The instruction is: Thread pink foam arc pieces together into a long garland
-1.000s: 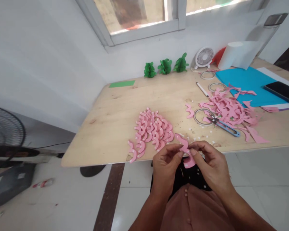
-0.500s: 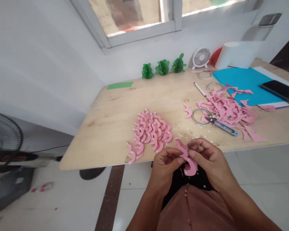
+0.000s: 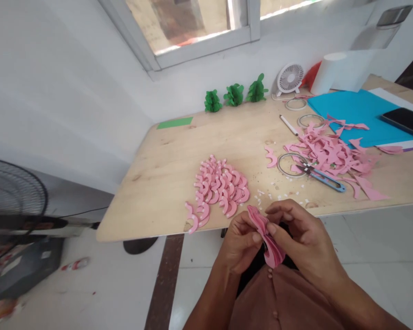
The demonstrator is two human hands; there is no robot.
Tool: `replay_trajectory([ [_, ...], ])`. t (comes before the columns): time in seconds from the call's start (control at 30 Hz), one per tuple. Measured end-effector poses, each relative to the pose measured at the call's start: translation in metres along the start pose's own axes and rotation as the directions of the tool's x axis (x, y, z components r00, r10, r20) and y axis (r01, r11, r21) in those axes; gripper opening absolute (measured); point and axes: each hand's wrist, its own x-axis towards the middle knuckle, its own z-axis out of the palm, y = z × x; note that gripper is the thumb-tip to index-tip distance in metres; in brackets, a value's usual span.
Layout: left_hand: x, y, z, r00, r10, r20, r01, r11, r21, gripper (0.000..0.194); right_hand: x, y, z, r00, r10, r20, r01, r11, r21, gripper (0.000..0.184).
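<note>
Between my hands, just off the table's front edge, is a layered stack of wavy pink paper cutouts [image 3: 274, 251]. My left hand [image 3: 241, 243] pinches its left side with thumb and fingers. On its right side, my right hand [image 3: 298, 233] grips the same stack with thumb and forefinger. The layers fan apart at the lower end. Beyond my left hand lies a heap of similar pink curved cutouts [image 3: 220, 183], many with small white squares at their ends. One lone wavy pink cutout [image 3: 270, 157] rests farther right.
Pink paper scraps [image 3: 330, 149] cover the table's right side, beside thread snips [image 3: 325, 179] and tape rolls [image 3: 292, 165]. Behind are a pen [image 3: 288, 124], blue sheets [image 3: 371, 114], a phone [image 3: 406, 123], a small fan [image 3: 290, 79] and green paper figures [image 3: 234, 95]. A floor fan [image 3: 13, 201] stands left.
The pink stack has tilted and come lower, nearer my body. Its layers, close together before, now show fanned edges. Both hands keep their hold; the view has shifted slightly.
</note>
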Motion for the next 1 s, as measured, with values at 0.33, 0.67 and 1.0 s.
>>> replay_trajectory([
  [0.33,0.001,0.000,-0.006,0.977,0.090,0.192,-0.081,0.995,-0.054,0.019,-0.001,-0.008,-0.003,0.979,-0.152,0.136,0.175,0.969,-0.173,0.019],
  [0.67,0.001,0.004,-0.007,0.925,0.240,0.295,-0.226,0.971,-0.081,0.013,-0.002,-0.015,-0.005,0.961,-0.195,0.195,0.237,0.946,-0.222,0.016],
  [1.0,-0.002,0.010,-0.010,0.908,0.261,0.327,-0.283,0.959,0.021,0.013,-0.003,-0.015,-0.004,0.976,-0.140,0.165,0.182,0.943,-0.277,0.012],
])
